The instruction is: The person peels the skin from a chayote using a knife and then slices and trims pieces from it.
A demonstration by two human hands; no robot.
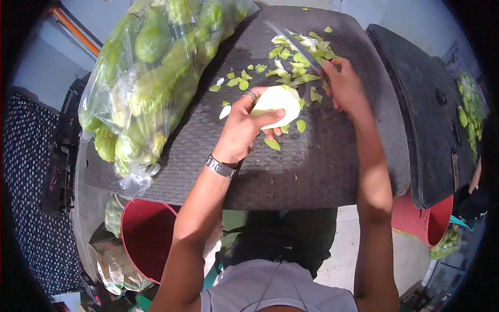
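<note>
A peeled, pale chayote rests in my left hand, the thumb lying across its near side and fingers curled beneath. My right hand grips a knife by its handle, which the fingers mostly hide. The blade points up and left, apart from the chayote and above a pile of green peelings. More bits of peel lie on the dark woven-pattern table around my left hand.
A large clear plastic bag of green chayotes covers the table's left side. Red buckets stand below at both sides. To the right is another dark tabletop, with bagged green produce beyond it.
</note>
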